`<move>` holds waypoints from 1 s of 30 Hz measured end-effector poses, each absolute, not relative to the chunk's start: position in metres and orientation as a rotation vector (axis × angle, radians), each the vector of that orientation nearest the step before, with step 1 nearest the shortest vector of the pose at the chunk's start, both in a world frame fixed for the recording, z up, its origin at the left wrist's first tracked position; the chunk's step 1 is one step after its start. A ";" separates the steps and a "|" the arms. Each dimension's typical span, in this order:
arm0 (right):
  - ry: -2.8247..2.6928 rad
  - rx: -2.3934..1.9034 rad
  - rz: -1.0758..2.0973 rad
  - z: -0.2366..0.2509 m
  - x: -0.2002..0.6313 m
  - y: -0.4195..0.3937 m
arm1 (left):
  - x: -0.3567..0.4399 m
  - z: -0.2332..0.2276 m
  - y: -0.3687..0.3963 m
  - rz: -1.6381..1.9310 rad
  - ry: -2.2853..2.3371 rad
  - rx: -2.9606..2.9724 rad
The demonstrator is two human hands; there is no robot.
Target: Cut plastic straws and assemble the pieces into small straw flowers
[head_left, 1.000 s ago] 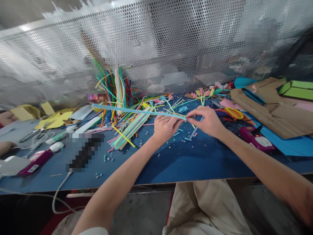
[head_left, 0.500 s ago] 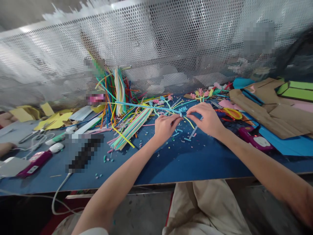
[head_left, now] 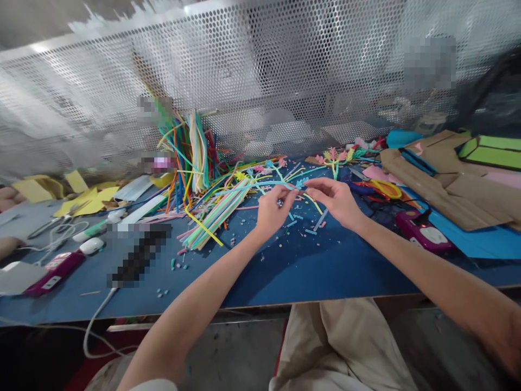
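Above the blue table (head_left: 264,277), my left hand (head_left: 273,210) pinches a light blue pipe cleaner (head_left: 234,190) near its right end. The rest of its length stretches out to the left. My right hand (head_left: 336,202) has thumb and forefinger pressed together at that same end, close to the left fingertips. What lies between the right fingertips is mostly hidden. Just behind the hands is a blue flower-like piece (head_left: 302,183). Short cut blue bits (head_left: 311,232) lie scattered below the fingers. To the left rests a bundle of pastel pipe cleaners (head_left: 220,217).
More pipe cleaners (head_left: 197,155) stand upright against the perforated metal screen (head_left: 228,70). Pink and yellow flower pieces (head_left: 334,156) lie behind my right hand. Cardboard (head_left: 443,190) and a purple device (head_left: 421,231) are at right. Another purple device (head_left: 57,271) and cables lie left.
The light blue pipe cleaner has swung, its far left end dropping and coming nearer. My right hand has shifted slightly left and down, and its fingers have closed in toward the left hand.
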State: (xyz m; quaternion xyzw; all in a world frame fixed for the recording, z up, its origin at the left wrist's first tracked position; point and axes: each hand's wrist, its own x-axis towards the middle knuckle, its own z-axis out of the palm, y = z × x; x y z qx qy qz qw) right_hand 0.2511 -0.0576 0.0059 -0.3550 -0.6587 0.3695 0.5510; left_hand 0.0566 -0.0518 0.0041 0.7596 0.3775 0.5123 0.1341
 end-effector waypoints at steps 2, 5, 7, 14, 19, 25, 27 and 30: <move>-1.494 -0.810 0.913 0.003 0.249 -0.056 | 0.060 0.001 -0.054 1.464 1.099 2.264; -1.489 -0.814 0.877 0.000 0.250 -0.055 | 0.062 -0.003 -0.055 1.438 1.132 2.345; -1.507 -0.822 0.863 -0.002 0.251 -0.054 | 0.062 -0.005 -0.054 1.465 1.140 2.365; -1.493 -0.820 0.798 0.000 0.254 -0.052 | 0.062 -0.005 -0.049 1.512 1.185 2.383; -1.255 -0.748 0.716 0.020 0.279 -0.038 | 0.058 -0.002 -0.045 1.518 1.199 2.222; -0.935 -0.667 0.638 0.030 0.330 -0.008 | 0.049 -0.004 -0.037 1.496 1.211 2.171; -0.897 -0.672 0.691 0.024 0.329 -0.005 | 0.048 -0.005 -0.035 1.499 1.211 2.164; -0.957 -0.678 0.801 0.015 0.307 -0.012 | 0.049 -0.004 -0.037 1.511 1.196 2.137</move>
